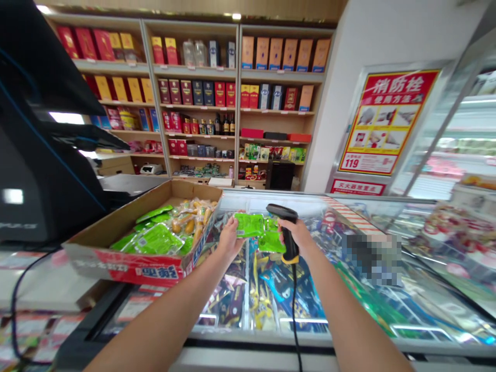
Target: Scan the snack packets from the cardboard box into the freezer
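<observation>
My left hand (230, 238) pinches the edge of a bright green snack packet (248, 226) above the glass lid of a freezer. In my right hand (295, 235) is a black barcode scanner (284, 212), its yellow-tipped handle pointing down and its cable trailing toward me. More green packaging (271, 242) hangs between the two hands, near the right fingers; whether those fingers also hold it I cannot tell. To the left stands an open cardboard box (127, 268) with several green packets (157, 240) and wrapped brownish snacks (191, 217) inside.
Under the glass, the chest freezer (228, 336) holds many colourful packages. A dark checkout machine (42, 155) rises at the left. Behind are shelves (194, 72) of boxes and bottles, and a red fire hydrant notice (387, 121) on the right wall. The scanner cable (295, 315) crosses the freezer's front edge.
</observation>
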`<state>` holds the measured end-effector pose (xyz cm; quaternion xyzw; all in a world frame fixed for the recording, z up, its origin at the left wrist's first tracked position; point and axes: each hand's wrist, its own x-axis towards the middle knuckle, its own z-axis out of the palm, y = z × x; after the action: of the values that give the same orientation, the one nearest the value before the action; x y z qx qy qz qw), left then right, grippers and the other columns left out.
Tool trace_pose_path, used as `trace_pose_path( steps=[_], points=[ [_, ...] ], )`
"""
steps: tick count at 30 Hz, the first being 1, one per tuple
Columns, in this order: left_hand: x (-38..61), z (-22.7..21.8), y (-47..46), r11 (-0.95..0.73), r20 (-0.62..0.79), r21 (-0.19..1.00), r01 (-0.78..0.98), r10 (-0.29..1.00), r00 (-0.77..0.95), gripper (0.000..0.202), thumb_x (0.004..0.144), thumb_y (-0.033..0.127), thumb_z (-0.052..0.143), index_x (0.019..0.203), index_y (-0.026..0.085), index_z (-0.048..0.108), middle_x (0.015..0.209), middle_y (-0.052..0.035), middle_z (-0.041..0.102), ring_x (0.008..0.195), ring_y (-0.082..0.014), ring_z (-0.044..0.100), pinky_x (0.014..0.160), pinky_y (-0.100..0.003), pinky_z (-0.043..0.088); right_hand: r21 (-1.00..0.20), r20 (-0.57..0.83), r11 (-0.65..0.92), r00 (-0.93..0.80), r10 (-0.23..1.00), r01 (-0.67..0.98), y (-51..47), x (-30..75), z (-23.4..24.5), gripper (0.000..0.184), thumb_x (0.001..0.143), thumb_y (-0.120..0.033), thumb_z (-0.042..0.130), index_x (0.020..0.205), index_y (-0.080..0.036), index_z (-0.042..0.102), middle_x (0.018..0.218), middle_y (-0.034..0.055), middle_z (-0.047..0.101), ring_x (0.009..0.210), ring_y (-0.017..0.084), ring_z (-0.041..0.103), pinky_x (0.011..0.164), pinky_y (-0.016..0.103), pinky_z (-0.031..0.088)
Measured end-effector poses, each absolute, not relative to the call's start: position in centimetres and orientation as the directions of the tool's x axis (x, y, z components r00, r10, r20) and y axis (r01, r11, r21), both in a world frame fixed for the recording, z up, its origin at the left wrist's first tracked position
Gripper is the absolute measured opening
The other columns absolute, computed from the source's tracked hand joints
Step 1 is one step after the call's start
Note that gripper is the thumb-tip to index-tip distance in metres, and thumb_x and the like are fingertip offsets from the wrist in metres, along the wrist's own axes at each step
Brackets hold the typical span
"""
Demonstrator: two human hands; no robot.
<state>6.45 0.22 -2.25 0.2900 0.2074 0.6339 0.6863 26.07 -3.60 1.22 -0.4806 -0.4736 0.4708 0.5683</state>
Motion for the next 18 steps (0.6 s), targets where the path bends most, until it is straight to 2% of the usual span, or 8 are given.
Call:
trace_pose_path(
  steps=[4, 10, 15, 17, 18],
  points=[
    [10.1, -1.9, 1.1, 0.079, 0.067, 0.687, -0.723, 0.983, 0.171, 0.016, 0.082, 0.023, 0.064, 0.099, 0.021, 0.064, 0.084, -0.0039, 0.07, 0.082, -0.0201, 0.069, 0.071, -0.035, 0.057, -0.987, 0.115, 0.144, 0.314, 0.943, -0.073, -3.0, 28.5, 2.0, 0.023, 0.063, -0.033, 0.072, 0.054, -0.019, 0.055, 0.041, -0.0001, 0.055, 0.033, 0.014, 0.051, 0.034, 0.025, 0.043],
    [16.3, -0.9, 3.7, 0.125, 0.011, 0.699, -0.704, 0.983, 0.186, 0.016, 0.078, 0.014, 0.064, 0.094, 0.018, 0.065, 0.087, -0.0059, 0.07, 0.089, -0.0205, 0.069, 0.081, -0.036, 0.055, -0.983, 0.133, 0.171, 0.39, 0.911, -0.064, -3.2, 29.4, 2.4, 0.024, 0.067, -0.031, 0.07, 0.052, -0.021, 0.054, 0.039, 0.0, 0.054, 0.032, 0.014, 0.05, 0.034, 0.025, 0.042],
    [17.7, -0.7, 5.4, -0.073, 0.043, 0.881, -0.467, 0.996, -0.075, 0.025, 0.07, 0.002, 0.064, 0.088, 0.018, 0.066, 0.109, -0.0094, 0.07, 0.118, -0.0199, 0.059, 0.102, -0.033, 0.043, -0.988, 0.124, 0.148, 0.39, 0.913, -0.034, -3.0, 29.0, 2.3, 0.025, 0.069, -0.032, 0.069, 0.052, -0.021, 0.054, 0.037, 0.0002, 0.053, 0.032, 0.015, 0.051, 0.034, 0.025, 0.042],
    [17.2, -0.6, 5.7, -0.152, 0.103, 0.91, -0.385, 0.984, -0.146, 0.027, 0.067, 0.001, 0.065, 0.086, 0.02, 0.067, 0.113, -0.0089, 0.069, 0.124, -0.0215, 0.055, 0.104, -0.034, 0.041, -0.988, 0.132, 0.152, 0.38, 0.916, -0.022, -2.8, 28.8, 2.2, 0.024, 0.068, -0.032, 0.07, 0.052, -0.021, 0.055, 0.037, -0.0003, 0.054, 0.033, 0.015, 0.052, 0.035, 0.025, 0.043],
    [16.8, -0.5, 5.6, -0.173, 0.132, 0.901, -0.397, 0.983, -0.128, 0.026, 0.066, 0.002, 0.066, 0.085, 0.02, 0.068, 0.112, -0.0091, 0.07, 0.124, -0.023, 0.054, 0.104, -0.035, 0.041, -0.987, 0.14, 0.157, 0.373, 0.917, -0.018, -2.8, 28.7, 2.1, 0.024, 0.068, -0.032, 0.069, 0.052, -0.021, 0.055, 0.038, -0.0004, 0.054, 0.033, 0.015, 0.052, 0.035, 0.025, 0.043]
  ],
)
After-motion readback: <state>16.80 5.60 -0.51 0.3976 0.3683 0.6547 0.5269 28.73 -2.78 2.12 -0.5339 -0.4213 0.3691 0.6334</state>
